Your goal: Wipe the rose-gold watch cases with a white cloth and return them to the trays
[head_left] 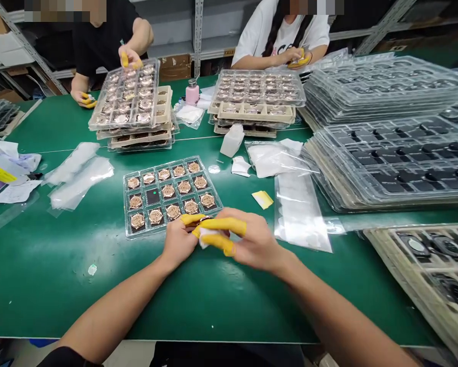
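My left hand [179,239] and my right hand [247,242] meet just in front of a clear plastic tray [126,211] on the green table. Both wear yellow finger cots. Together they pinch a small rose-gold watch case [205,219] and a white cloth [206,238] pressed against it. The tray holds several rose-gold watch cases [168,191] in square pockets; one pocket [153,195] is bare and dark.
Two people sit across the table, each handling stacked trays [131,102] [257,94]. Tall piles of clear trays [389,153] fill the right side. Plastic bags [76,176] [299,209], a pink bottle [192,92], a white bottle [232,140] and a yellow cloth [263,199] lie about.
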`<state>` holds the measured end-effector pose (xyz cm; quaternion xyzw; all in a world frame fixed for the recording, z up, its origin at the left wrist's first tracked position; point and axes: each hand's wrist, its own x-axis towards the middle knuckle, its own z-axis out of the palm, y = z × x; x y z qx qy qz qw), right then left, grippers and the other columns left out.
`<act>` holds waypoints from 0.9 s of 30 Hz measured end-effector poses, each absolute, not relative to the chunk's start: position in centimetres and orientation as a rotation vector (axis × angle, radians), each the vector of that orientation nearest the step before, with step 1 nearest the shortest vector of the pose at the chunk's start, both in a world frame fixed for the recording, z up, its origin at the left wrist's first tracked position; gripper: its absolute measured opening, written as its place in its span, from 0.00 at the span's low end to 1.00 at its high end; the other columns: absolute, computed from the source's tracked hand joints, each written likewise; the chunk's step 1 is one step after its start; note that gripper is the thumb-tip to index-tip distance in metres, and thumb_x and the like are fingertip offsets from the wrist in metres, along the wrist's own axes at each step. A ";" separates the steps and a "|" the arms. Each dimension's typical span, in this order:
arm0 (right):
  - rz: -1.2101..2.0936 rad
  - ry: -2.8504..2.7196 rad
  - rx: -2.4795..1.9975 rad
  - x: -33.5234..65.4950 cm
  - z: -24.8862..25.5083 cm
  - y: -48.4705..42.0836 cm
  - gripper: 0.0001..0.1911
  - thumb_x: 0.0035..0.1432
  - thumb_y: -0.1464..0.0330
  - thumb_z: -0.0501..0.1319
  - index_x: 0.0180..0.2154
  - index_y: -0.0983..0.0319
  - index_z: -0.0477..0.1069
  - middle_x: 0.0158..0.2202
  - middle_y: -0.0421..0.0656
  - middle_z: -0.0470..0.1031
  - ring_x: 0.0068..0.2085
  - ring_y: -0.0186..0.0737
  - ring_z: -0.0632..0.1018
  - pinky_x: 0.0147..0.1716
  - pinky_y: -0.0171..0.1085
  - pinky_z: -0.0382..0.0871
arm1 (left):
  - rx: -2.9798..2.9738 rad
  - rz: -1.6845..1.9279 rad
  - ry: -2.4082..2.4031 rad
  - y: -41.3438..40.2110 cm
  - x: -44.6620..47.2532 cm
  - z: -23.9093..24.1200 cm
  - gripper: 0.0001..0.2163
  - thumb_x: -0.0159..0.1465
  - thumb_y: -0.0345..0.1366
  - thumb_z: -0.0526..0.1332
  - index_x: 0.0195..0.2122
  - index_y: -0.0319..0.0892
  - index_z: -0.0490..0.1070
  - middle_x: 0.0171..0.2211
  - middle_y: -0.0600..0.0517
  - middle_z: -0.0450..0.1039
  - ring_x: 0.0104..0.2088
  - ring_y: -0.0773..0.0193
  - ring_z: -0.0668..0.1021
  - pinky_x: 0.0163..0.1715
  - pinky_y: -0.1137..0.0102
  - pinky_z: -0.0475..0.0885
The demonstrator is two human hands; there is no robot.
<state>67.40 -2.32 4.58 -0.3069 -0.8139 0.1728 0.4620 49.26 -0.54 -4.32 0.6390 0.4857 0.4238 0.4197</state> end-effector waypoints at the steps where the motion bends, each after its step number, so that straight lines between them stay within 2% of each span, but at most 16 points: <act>1: 0.436 -1.881 -0.814 68.3 2.3 -2.0 0.05 0.63 0.72 0.64 0.42 0.60 0.77 0.30 0.39 0.75 0.29 0.31 0.75 0.27 0.30 0.70 | 1.553 1.045 1.202 -0.6 49.4 -4.4 0.10 0.59 0.34 0.69 0.41 0.41 0.83 0.38 0.47 0.84 0.36 0.60 0.85 0.39 0.67 0.83; 3: 0.431 -1.875 -0.880 69.8 -1.0 -1.7 0.08 0.62 0.73 0.64 0.42 0.59 0.79 0.32 0.41 0.77 0.31 0.33 0.78 0.29 0.32 0.73 | 1.459 1.021 1.181 -0.6 49.7 -4.5 0.10 0.60 0.36 0.69 0.42 0.42 0.83 0.40 0.47 0.84 0.38 0.59 0.85 0.42 0.67 0.83; 6: 0.421 -1.890 -0.953 70.5 -2.6 -1.5 0.10 0.61 0.74 0.64 0.42 0.57 0.80 0.35 0.43 0.80 0.35 0.35 0.80 0.33 0.34 0.76 | 1.489 1.015 1.177 -0.6 49.8 -4.4 0.10 0.60 0.37 0.69 0.42 0.44 0.83 0.40 0.47 0.83 0.39 0.61 0.84 0.42 0.67 0.82; 9: 0.373 -1.905 -1.010 69.4 -2.6 -1.5 0.13 0.60 0.76 0.61 0.43 0.58 0.80 0.37 0.43 0.81 0.37 0.36 0.81 0.35 0.35 0.77 | 1.708 1.021 1.174 -0.7 49.5 -4.1 0.06 0.61 0.32 0.67 0.38 0.45 0.83 0.35 0.50 0.82 0.35 0.63 0.82 0.37 0.70 0.79; 14: 0.191 -2.129 -1.019 68.2 -3.1 -1.4 0.20 0.54 0.81 0.58 0.44 0.59 0.79 0.40 0.42 0.82 0.36 0.36 0.81 0.33 0.34 0.74 | 1.924 1.006 1.198 -0.7 49.1 -4.0 0.09 0.59 0.24 0.62 0.30 0.44 0.80 0.28 0.53 0.80 0.31 0.65 0.79 0.33 0.72 0.74; 18: 0.124 -2.104 -1.098 69.3 -3.5 -1.4 0.20 0.53 0.81 0.58 0.43 0.58 0.80 0.37 0.41 0.82 0.35 0.36 0.81 0.31 0.34 0.73 | 1.758 1.008 1.163 -0.7 49.4 -4.4 0.08 0.61 0.30 0.65 0.38 0.45 0.83 0.34 0.51 0.82 0.35 0.63 0.82 0.37 0.70 0.78; 21: 0.264 -1.978 -1.151 69.5 -3.5 -1.3 0.19 0.55 0.79 0.59 0.43 0.57 0.81 0.36 0.42 0.82 0.35 0.36 0.81 0.31 0.34 0.73 | 1.557 1.009 1.147 -0.8 49.6 -4.6 0.09 0.60 0.35 0.68 0.42 0.45 0.83 0.39 0.49 0.83 0.38 0.61 0.84 0.40 0.68 0.80; 27: 0.710 -1.650 -1.099 68.6 -3.3 -0.9 0.07 0.60 0.68 0.66 0.39 0.57 0.83 0.34 0.43 0.81 0.33 0.36 0.80 0.31 0.35 0.76 | 1.311 1.078 1.169 -0.8 50.0 -4.8 0.13 0.56 0.43 0.72 0.40 0.42 0.83 0.39 0.46 0.83 0.39 0.59 0.85 0.45 0.65 0.82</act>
